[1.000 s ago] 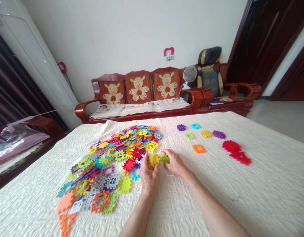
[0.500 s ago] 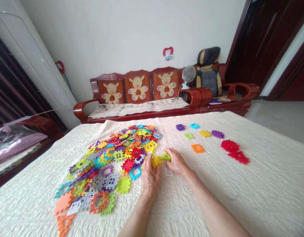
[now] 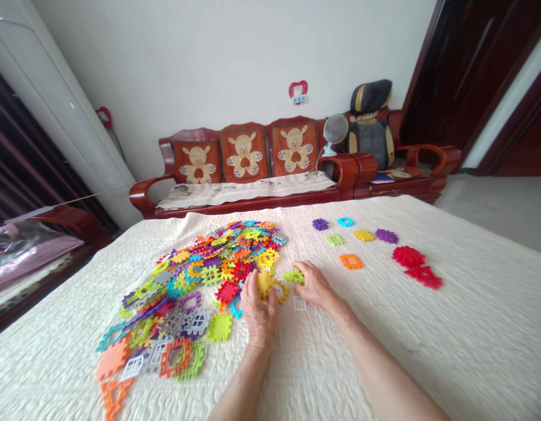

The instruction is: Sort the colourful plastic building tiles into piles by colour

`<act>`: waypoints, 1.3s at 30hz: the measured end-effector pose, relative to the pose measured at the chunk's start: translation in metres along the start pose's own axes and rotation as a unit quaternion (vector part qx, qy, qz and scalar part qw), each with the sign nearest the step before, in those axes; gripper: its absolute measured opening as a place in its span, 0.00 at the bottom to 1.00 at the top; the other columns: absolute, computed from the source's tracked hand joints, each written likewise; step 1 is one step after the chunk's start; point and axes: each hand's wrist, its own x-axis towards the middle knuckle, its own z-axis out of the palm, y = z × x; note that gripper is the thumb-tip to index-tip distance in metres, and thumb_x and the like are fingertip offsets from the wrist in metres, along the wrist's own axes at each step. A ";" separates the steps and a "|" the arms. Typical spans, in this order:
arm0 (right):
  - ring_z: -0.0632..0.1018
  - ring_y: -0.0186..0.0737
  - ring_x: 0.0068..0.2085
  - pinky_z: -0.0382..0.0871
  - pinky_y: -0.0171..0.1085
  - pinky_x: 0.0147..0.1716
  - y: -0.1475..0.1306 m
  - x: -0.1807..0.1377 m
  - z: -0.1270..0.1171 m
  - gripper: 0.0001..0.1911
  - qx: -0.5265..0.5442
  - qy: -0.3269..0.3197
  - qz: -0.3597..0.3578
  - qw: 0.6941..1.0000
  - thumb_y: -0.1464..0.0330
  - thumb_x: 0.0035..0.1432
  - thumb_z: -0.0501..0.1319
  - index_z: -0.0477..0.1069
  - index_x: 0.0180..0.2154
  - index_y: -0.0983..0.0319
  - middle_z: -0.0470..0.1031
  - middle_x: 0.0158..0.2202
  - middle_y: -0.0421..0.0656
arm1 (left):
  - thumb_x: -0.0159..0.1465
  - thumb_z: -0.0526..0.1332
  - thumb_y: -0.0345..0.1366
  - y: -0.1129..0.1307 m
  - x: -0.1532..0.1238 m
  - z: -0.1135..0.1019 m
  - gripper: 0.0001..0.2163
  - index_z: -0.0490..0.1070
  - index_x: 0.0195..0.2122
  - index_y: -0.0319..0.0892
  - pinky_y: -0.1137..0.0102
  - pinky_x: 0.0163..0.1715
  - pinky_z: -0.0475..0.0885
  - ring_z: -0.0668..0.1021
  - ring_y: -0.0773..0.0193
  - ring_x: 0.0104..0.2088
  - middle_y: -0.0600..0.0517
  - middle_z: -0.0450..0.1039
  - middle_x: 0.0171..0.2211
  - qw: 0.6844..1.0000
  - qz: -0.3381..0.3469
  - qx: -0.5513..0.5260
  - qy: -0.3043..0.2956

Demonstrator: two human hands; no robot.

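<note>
from the head camera: holding, with the left hand (image 3: 260, 320), a solid yellow piece (image 3: 265, 283) narrowly between thumb and fingers, just beside the pile (image 3: 211, 275) of mixed pieces; with the right hand (image 3: 316, 286), pinching a green piece (image 3: 293, 276) near its right end, firmness impossible to tell; between the hands, on the quilted cover (image 3: 306, 362), an open yellow frame (image 3: 281, 291), with a white window piece (image 3: 300, 303) just on the near side of the right hand; well apart to the right, red pieces (image 3: 409, 257); seemingly in the midst of parting pieces, one colour in each hand; for the next move, probably calling for a steady pinch on thin toothed edges, without dragging loose neighbours along; compared with half a second ago, left hand and solid yellow piece farther left, nearer the pile, open yellow frame now uncovered; right hand and green piece much as before
</note>
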 end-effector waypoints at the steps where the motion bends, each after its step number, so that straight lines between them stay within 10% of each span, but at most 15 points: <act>1: 0.72 0.44 0.50 0.66 0.42 0.52 0.001 0.000 0.000 0.29 0.002 0.002 -0.001 1.000 0.79 0.42 0.57 0.67 0.50 0.64 0.72 0.47 0.49 | 0.60 0.58 0.35 0.000 -0.001 0.000 0.24 0.61 0.58 0.42 0.57 0.52 0.68 0.71 0.53 0.53 0.42 0.69 0.52 1.000 -0.001 0.007 -0.003; 11: 0.72 0.43 0.47 0.66 0.41 0.49 0.008 -0.005 0.010 0.27 0.029 0.051 -0.018 0.998 0.77 0.43 0.57 0.68 0.48 0.63 0.71 0.43 0.47 | 0.56 0.63 0.33 0.000 -0.007 0.001 0.26 0.63 0.57 0.42 0.57 0.51 0.68 0.71 0.53 0.49 0.44 0.69 0.48 0.991 0.042 0.065 -0.110; 39: 0.72 0.44 0.46 0.67 0.43 0.49 0.014 -0.006 0.000 0.24 0.053 0.034 -0.040 0.997 0.77 0.44 0.57 0.68 0.47 0.63 0.71 0.43 0.47 | 0.55 0.60 0.29 -0.001 -0.004 0.018 0.29 0.59 0.59 0.38 0.57 0.50 0.68 0.71 0.51 0.50 0.40 0.68 0.53 0.978 0.089 0.139 -0.125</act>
